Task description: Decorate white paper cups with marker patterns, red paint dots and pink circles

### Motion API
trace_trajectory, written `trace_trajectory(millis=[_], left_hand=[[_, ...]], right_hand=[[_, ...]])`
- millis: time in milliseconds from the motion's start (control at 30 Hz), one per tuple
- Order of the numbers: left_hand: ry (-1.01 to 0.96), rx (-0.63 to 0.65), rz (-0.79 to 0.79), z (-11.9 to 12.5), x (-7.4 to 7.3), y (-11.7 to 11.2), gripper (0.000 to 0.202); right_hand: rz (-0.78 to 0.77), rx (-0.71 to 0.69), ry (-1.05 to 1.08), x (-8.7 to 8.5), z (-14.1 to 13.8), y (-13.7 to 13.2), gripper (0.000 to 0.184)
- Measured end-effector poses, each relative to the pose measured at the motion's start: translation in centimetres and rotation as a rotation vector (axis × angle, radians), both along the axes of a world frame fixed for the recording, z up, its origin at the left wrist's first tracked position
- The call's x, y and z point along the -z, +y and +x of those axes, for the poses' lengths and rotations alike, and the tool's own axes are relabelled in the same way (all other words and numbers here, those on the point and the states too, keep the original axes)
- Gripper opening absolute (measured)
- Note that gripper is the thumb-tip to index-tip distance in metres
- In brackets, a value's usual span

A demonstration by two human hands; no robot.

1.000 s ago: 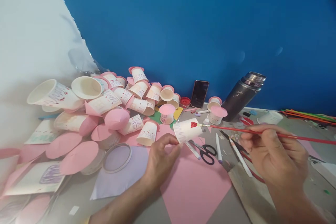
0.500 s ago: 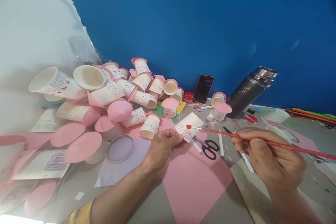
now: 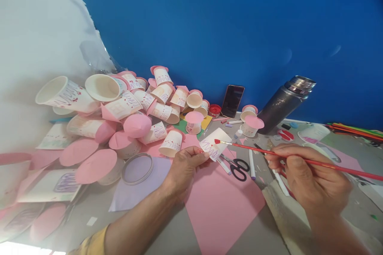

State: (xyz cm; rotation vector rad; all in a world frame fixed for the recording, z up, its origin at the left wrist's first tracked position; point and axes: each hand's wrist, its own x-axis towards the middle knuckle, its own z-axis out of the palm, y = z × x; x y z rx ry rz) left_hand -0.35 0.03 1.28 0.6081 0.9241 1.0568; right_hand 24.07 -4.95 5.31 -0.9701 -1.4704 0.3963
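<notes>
Between the thumb and fingers of my left hand (image 3: 187,167) is a white paper cup (image 3: 219,137), tilted, with a purple zigzag line drawn on its side. My right hand (image 3: 311,175) grips a paintbrush (image 3: 257,149) by its long red handle. The brush's red-loaded bristles are at the cup's side, above the zigzag; whether they touch it I cannot tell. Below the cup lie black-handled scissors (image 3: 239,167) and a pink paper sheet (image 3: 223,207). A white marker (image 3: 251,163) rests just right of the scissors.
Decorated paper cups with pink paper tops (image 3: 97,166) are piled on the left. A tape ring (image 3: 137,168) sits on lilac paper (image 3: 125,195). Along the blue wall stand a phone (image 3: 232,101), a red paint pot (image 3: 214,110) and a dark metal flask (image 3: 284,103).
The brush tip has shifted slightly right and up along the cup's side. My left hand keeps the cup nearly still.
</notes>
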Motion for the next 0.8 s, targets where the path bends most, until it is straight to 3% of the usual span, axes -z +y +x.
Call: trace_trajectory(millis=[300, 800], left_hand=[[-0.110, 0.043, -0.067, -0.14, -0.34, -0.03, 0.041], [-0.147, 0.061, -0.062, -0.41, -0.04, 0.02, 0.030]], right_hand=[[0.001, -0.032, -0.048, 0.39, 0.33, 0.11, 0.018], [0.003, -0.019, -0.056, 0.32, 0.10, 0.18, 0.016]])
